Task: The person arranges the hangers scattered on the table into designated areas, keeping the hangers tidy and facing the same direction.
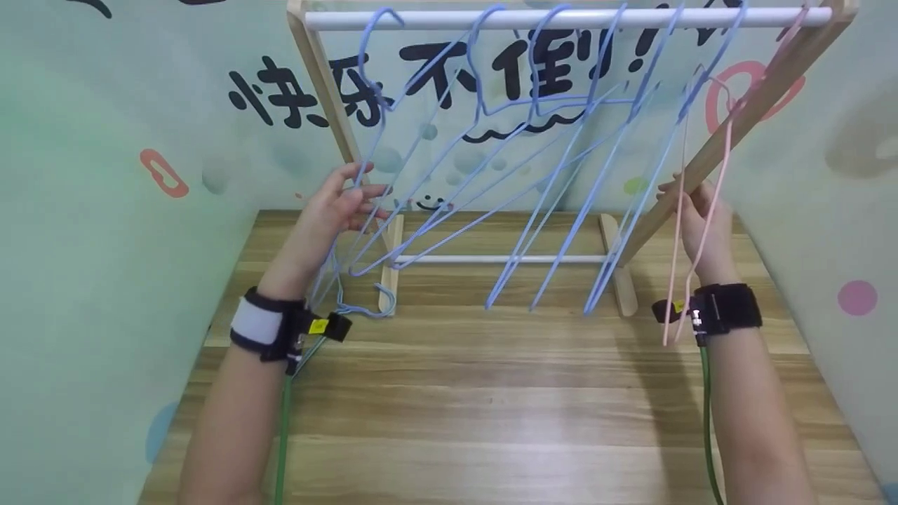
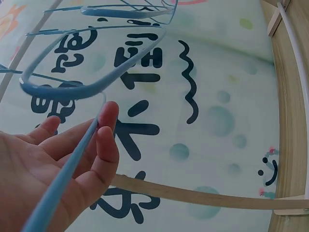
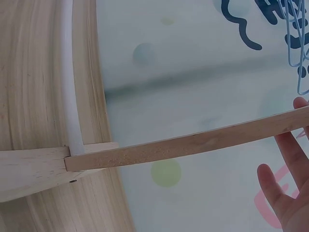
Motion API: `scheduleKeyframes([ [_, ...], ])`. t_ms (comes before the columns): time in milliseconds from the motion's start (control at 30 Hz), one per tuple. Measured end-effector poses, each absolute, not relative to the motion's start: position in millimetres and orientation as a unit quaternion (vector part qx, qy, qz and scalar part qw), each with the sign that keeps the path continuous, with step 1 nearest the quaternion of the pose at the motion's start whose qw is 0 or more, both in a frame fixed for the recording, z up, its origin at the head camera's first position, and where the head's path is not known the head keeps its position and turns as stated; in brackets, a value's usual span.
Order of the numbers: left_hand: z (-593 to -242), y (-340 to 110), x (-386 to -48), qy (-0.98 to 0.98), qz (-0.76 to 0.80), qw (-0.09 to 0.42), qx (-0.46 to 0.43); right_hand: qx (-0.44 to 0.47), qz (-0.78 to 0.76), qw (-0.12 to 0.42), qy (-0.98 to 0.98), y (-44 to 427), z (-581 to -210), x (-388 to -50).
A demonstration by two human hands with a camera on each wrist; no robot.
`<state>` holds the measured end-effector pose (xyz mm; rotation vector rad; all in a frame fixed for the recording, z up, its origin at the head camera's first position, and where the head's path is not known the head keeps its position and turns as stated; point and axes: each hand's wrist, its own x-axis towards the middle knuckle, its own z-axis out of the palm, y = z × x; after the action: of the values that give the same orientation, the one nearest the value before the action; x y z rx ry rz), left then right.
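Several blue clothes hangers (image 1: 554, 245) hang by their hooks from the white top bar (image 1: 449, 19) of a small wooden clothes rack. My left hand (image 1: 344, 200) is at the leftmost hanger, its fingers loosely spread. In the left wrist view a blue hanger arm (image 2: 63, 181) crosses in front of the palm, by the fingertips. On the right, my right hand (image 1: 708, 224) holds the rack's wooden upright (image 3: 193, 145), with fingers passing behind it. One finger (image 3: 270, 183) stands out free below. A pink hanger (image 1: 722, 154) hangs in front of that hand.
Another blue hanger (image 1: 368, 308) lies on the wooden table (image 1: 491, 407) at the rack's left foot, partly hidden by the left wrist. A lower white bar (image 1: 456, 259) joins the rack's feet. Printed walls stand behind and at both sides. Green cables run along both forearms.
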<state>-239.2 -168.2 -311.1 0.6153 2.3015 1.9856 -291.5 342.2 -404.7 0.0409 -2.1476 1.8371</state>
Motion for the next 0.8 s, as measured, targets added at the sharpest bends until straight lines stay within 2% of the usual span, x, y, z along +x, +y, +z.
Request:
scheduleKeyframes([
  [300,-301,-148,-253,0.745,0.638,0.030,0.193,0.036,0.665,0.169,-0.727,342,-405,-292],
  [800,-310,-136,-261,0.758,0.621,0.080,0.182,0.015,0.622,0.178,-0.762,338,-403,-288],
])
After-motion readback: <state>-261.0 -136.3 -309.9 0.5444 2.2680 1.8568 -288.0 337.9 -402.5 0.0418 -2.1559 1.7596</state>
